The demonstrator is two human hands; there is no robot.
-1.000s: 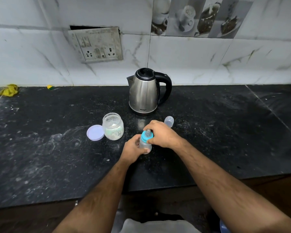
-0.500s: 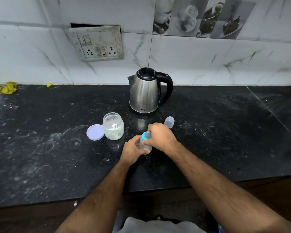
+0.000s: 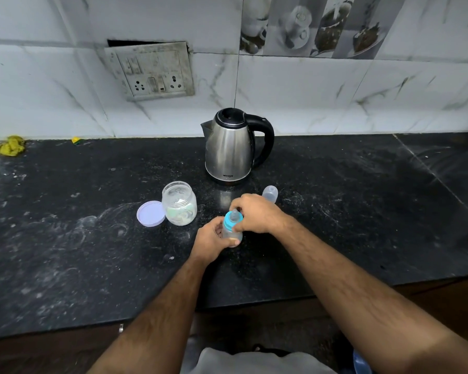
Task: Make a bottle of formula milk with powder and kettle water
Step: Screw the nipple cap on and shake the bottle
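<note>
Head view: black stone bench [image 3: 65, 238], scuffed and dusted with white powder smears, mostly left of the hands. Behind it a wall of white marble-look tiles [image 3: 335, 87], with a strip of picture tiles showing cups [image 3: 322, 25] above right. Grimy switch-and-socket plate [image 3: 150, 71] on the wall, up and left of the hands. Yellow cloth scrap [image 3: 9, 145] at the far left back edge of the bench, small yellow bit [image 3: 75, 140] near it.

Baby bottle [image 3: 231, 230] stands on the bench right under the hands. Left hand [image 3: 214, 242] is wrapped around the clear body, fingers closed on it. Right hand [image 3: 257, 213] is closed over the blue screw ring [image 3: 230, 221] from the right, teat poking out between thumb and fingers. Contents of the bottle: cannot tell.

Steel kettle [image 3: 230, 149] stands straight beyond the hands, lid shut, black handle to the right. Clear bottle cap [image 3: 270, 193] lies just past the right hand. Open powder jar [image 3: 179, 203] sits left of the hands; its lilac lid [image 3: 150, 213] lies flat, touching the jar's left side.

Versus 0.5 s ago: both hands in the same grip on the bottle, bottle in the same spot. Kettle, jar, lid and cap unmoved. Only the camera framing has shifted slightly.
</note>
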